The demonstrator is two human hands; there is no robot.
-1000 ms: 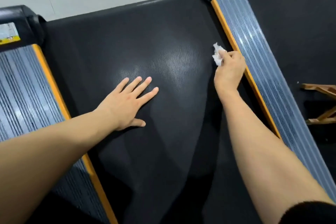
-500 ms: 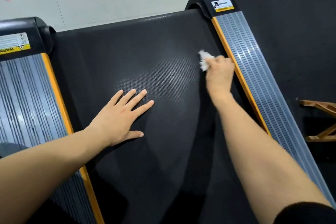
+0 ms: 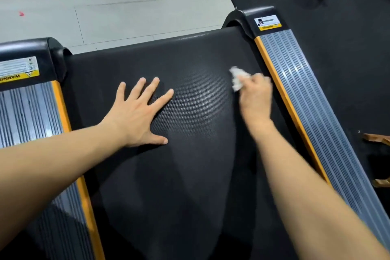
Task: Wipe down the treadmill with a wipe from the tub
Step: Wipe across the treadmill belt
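right hand (image 3: pixel 256 99) and wipe (image 3: pixel 238 79) blurred (grip unclear); forearms cut off.

Black treadmill belt (image 3: pixel 190 175) under flat left hand (image 3: pixel 137 112) and wipe (image 3: pixel 237 79).

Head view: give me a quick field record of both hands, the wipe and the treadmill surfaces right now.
left hand: flat, fingers spread, palm pressing on the belt
right hand: grips the wipe, motion-blurred, on the belt near its right edge
wipe: white, crumpled, sticks out past the fingers toward the belt's far end
right side rail: grey ribbed, orange edge, not touched by the wipe
left side rail: grey ribbed, streaky, untouched
tub: not in view
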